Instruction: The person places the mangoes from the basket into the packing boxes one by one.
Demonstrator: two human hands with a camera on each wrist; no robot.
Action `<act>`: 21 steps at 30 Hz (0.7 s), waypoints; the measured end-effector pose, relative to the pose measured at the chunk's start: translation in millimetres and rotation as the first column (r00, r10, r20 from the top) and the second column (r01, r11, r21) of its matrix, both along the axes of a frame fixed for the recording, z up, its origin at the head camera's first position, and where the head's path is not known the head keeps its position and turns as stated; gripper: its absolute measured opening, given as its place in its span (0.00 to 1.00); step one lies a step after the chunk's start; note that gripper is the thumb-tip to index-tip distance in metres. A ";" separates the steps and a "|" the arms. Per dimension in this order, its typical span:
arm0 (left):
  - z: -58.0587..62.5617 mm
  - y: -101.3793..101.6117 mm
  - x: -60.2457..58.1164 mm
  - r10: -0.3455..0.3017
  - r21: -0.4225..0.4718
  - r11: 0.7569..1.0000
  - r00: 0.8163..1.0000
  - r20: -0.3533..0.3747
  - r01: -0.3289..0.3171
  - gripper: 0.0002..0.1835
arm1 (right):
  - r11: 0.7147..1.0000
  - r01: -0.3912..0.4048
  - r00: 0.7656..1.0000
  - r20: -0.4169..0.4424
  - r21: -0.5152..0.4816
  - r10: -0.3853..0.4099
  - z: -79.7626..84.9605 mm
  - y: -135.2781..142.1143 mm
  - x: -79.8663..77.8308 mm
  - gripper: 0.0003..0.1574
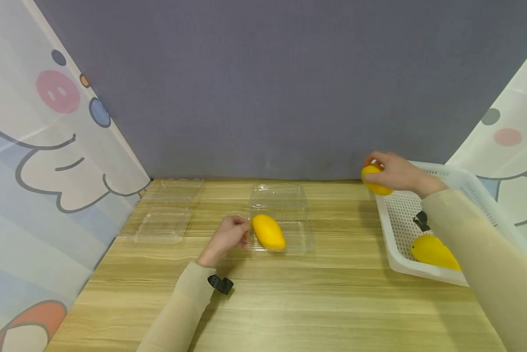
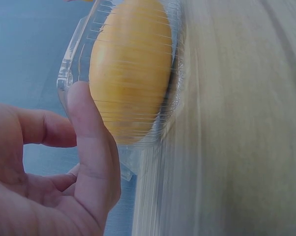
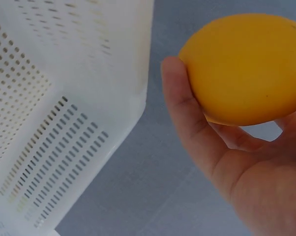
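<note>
My right hand (image 1: 393,171) grips a yellow mango (image 3: 246,69), raised over the left rim of a white perforated basket (image 1: 393,252). On the table, a clear plastic clamshell container (image 1: 296,237) lies with its lid folded back. Another mango (image 1: 269,232) rests in the left part of its base. At the container's left edge, my left hand (image 1: 230,234) pinches the rim; in the left wrist view one fingertip (image 2: 80,93) lies right against the clear wall. Part of that hand's grip is hidden behind this finger.
More yellow mango (image 1: 435,252) shows in the basket, partly covered by my right sleeve. A second clear container (image 1: 162,225) lies unfolded at the table's left. A grey panel (image 1: 263,88) stands along the back edge, with printed cloths at both sides.
</note>
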State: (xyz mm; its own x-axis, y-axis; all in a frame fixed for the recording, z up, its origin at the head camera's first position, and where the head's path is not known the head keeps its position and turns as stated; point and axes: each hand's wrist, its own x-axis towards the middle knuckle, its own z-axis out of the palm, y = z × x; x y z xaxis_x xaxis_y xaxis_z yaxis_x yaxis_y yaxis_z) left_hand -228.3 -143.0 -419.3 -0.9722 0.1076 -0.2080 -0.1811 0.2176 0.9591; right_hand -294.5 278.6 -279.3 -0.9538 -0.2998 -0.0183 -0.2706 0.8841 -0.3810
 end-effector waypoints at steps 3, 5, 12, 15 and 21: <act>-0.6 -0.1 0.0 -0.001 0.001 1.000 1.000 -0.001 0.001 0.14 | 1.000 -0.012 1.000 0.001 -0.001 0.012 -0.2 -4.3 0.4 0.30; -0.8 -0.1 -0.1 -0.002 0.002 1.000 1.000 -0.001 0.002 0.14 | 1.000 -0.021 1.000 0.001 -0.002 0.021 -1.0 -7.0 0.5 0.30; -0.2 -0.2 -0.2 -0.001 0.006 1.000 1.000 0.006 0.001 0.14 | 0.999 -0.046 0.999 0.008 -0.027 0.047 -1.7 -17.3 3.0 0.29; -0.1 -0.3 -0.4 -0.001 0.006 1.000 1.000 0.004 0.001 0.14 | 0.998 -0.053 0.999 0.006 -0.033 0.054 0.1 -23.0 4.7 0.28; -0.8 -0.9 -1.2 -0.004 0.007 1.000 1.000 0.002 0.004 0.14 | 0.997 -0.067 0.998 -0.003 -0.047 0.067 2.7 -33.9 6.7 0.28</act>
State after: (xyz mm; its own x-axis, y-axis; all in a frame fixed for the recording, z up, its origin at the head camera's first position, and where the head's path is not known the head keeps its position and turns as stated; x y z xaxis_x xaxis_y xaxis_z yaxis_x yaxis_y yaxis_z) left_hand -229.6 -143.9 -420.0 -0.9713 0.1129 -0.2091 -0.1822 0.2114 0.9603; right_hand -287.8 244.8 -276.6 -0.9314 -0.3639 -0.0013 -0.3294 0.8448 -0.4217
